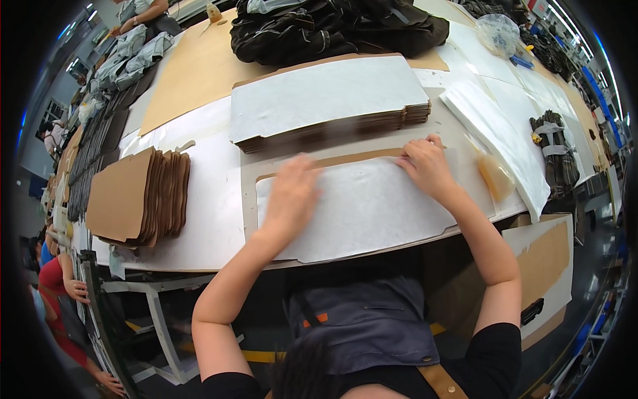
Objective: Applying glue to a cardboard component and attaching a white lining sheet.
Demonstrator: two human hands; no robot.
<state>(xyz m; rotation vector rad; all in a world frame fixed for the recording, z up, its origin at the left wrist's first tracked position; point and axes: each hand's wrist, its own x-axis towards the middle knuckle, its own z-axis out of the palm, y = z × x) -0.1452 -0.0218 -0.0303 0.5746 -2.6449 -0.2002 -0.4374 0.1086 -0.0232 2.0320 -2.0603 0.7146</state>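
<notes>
A wide white-faced panel (359, 206) lies flat on the table in front of me, with a brown strip (319, 161) showing along its far edge. My left hand (290, 198) is over the panel's left part, smeared by motion, so its fingers cannot be read. At the far right corner, my right hand (425, 166) has its fingers curled and pressed together on the panel's edge. Just beyond lies a thick stack of similar panels (325, 96), white on top with brown layered edges.
Brown cut pieces (123, 193) stand stacked at the left. Black fabric (332, 30) is heaped at the back. To the right lie an amber block (495, 176), a folded white sheet (492, 133) and a tied dark bundle (557, 153). A cardboard box (541, 266) stands below the table edge. Other people work at the left.
</notes>
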